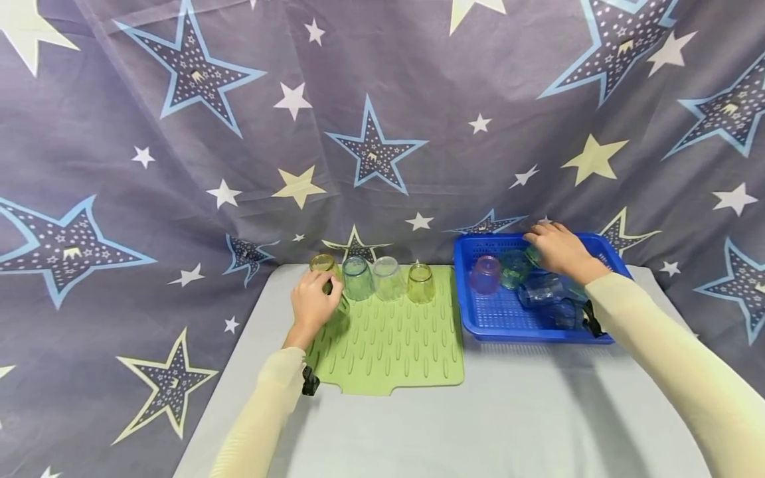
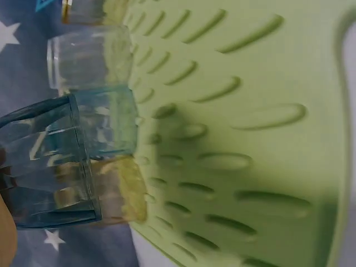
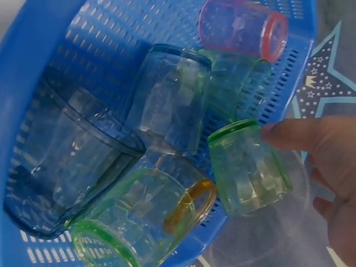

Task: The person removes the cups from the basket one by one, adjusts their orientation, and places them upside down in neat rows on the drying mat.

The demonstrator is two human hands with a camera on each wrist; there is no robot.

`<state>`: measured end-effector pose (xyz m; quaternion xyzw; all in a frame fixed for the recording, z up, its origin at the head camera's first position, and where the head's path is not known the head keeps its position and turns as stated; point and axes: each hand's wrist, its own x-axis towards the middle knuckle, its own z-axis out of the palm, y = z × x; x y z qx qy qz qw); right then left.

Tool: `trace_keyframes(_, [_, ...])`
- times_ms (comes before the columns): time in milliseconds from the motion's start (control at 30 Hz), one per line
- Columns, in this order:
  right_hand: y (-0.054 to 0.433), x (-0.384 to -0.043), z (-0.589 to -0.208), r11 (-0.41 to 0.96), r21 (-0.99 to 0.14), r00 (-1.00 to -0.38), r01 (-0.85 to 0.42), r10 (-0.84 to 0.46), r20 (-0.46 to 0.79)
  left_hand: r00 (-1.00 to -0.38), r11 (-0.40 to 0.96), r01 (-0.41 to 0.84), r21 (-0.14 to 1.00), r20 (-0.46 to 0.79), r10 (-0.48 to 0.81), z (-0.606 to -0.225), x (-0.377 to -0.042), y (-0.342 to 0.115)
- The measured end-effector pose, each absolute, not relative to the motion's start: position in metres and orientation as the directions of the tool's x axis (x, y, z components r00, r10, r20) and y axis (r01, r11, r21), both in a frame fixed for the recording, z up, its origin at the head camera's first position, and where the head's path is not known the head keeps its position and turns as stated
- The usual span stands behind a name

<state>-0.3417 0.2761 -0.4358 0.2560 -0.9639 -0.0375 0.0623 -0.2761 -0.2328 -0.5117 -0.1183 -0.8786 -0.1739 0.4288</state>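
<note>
My left hand (image 1: 313, 302) holds a dark blue glass (image 2: 53, 167) mouth down, above the back left of the green drying mat (image 1: 394, 358). Close behind it, an amber glass (image 1: 323, 263) starts a row on the mat, followed by a teal glass (image 1: 358, 280), a clear glass (image 1: 388, 280) and a yellow glass (image 1: 421, 284). Over the back of the blue basket (image 1: 520, 334), my right hand (image 1: 562, 249) grips a small green glass (image 3: 247, 172) by its thick-based end. The thumb touches that end; the other fingers are partly hidden.
Several more glasses lie in the basket: a pink glass (image 3: 242, 28), a blue glass (image 3: 169, 100), a dark blue one and another green glass (image 3: 133, 217). Mat and basket stand side by side on the white table (image 1: 508, 411), against a star-patterned curtain (image 1: 418, 66).
</note>
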Motion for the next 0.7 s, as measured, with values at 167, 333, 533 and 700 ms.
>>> trace_keyframes(167, [0.278, -0.343, -0.439, 0.868, 0.142, -0.871, -0.475, -0.487, 0.064, -0.625, 0.914, 0.346, 0.212, 0.779, 0.056, -0.524, -0.278, -0.235])
trace_keyframes(333, [0.277, -0.346, -0.439, 0.859, 0.186, -0.868, -0.477, -0.494, 0.053, -0.638, 0.921, 0.332, 0.206, 0.768, 0.058, -0.532, -0.281, -0.238])
trace_keyframes(533, [0.277, -0.347, -0.438, 0.863, 0.170, -0.871, -0.475, -0.488, 0.046, -0.687, 0.934, 0.290, 0.208, 0.725, 0.052, -0.545, -0.285, -0.243])
trace_keyframes(700, [0.280, -0.346, -0.440, 0.857, 0.173, -0.867, -0.484, -0.497, 0.034, -0.731, 0.944, 0.269, 0.192, 0.679, 0.070, -0.555, -0.284, -0.248])
